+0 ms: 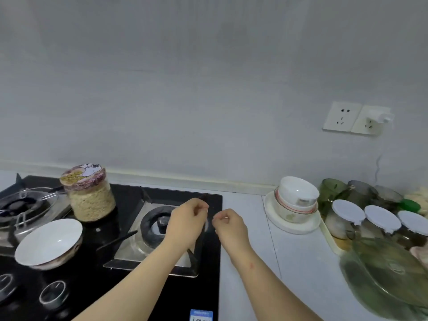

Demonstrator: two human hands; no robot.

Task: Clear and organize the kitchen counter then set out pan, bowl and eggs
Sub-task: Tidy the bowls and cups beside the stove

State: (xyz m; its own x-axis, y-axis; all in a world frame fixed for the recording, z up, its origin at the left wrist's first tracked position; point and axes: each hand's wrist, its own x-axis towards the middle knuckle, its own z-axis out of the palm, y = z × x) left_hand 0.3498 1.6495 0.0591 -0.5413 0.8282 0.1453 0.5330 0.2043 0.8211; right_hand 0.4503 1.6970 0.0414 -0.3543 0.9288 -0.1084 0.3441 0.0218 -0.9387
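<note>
My left hand and my right hand hover close together over the right burner of the black gas stove. Both have fingers curled into a pinch, and I see nothing between them. A white bowl sits tilted on the stove's front left. Two more bowls are stacked on a white plate on the grey counter to the right.
A jar of oats with a cartoon lid stands between the burners. The left burner carries a wire ring. At the right are three white-lidded jars, green glass cups and a green glass dish. Wall sockets are above.
</note>
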